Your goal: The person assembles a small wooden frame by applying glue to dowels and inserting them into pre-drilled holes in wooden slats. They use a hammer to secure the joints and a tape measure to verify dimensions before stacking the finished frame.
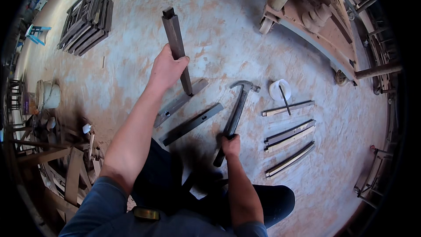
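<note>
My left hand is wrapped round a dark wooden bar that stands tilted, a tenon at its upper end. Its lower end meets a mortised wooden piece lying on the floor; whether it sits in a slot there I cannot tell. In my right hand is the dark handle of a claw hammer, its head pointing away from me. Between the hands, a second dark wooden piece with a slot in it lies on the floor.
Right of the hammer stand a white tub with a stick in it and several slim wooden strips. A wheeled wooden cart is at the far right. Stacked dark frames stand far left; scrap wood lies near left.
</note>
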